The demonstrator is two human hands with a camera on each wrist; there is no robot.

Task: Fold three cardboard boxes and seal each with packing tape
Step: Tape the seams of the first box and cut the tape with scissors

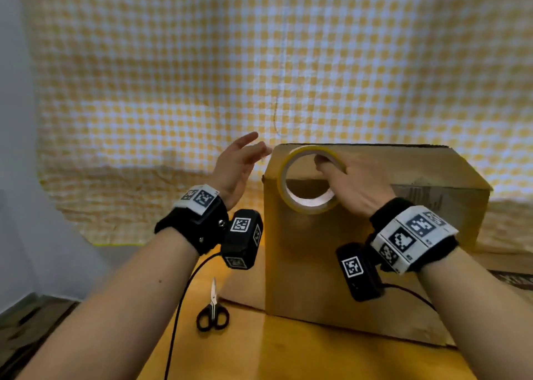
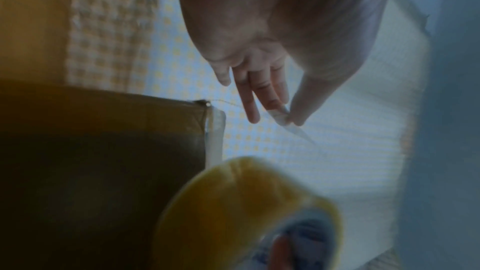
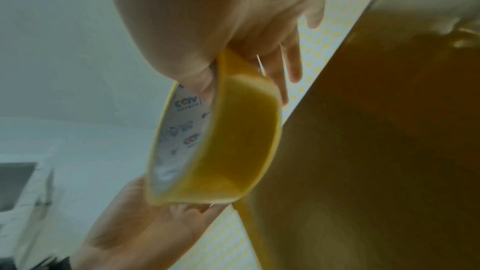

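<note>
A brown cardboard box [image 1: 317,264] stands upright on the table, with a strip of clear tape on its corner edge [image 2: 215,130]. My right hand [image 1: 349,178] grips a yellow-edged tape roll [image 1: 311,205] in front of the box's top left corner, thumb through the core. In the right wrist view the tape roll [image 3: 233,141] hangs from my right hand [image 3: 233,28] beside the box [image 3: 376,151]. My left hand [image 1: 248,155] hovers just left of the box. In the left wrist view its thumb and forefinger pinch the clear tape end [image 2: 281,117]; the other fingers are straight.
Black-handled scissors [image 1: 212,313] lie on the yellow table [image 1: 288,356] in front of the box, left of it. Flattened cardboard [image 1: 507,276] lies under and right of the box. A yellow checked cloth [image 1: 259,62] hangs behind. A grey wall [image 1: 17,149] is at the left.
</note>
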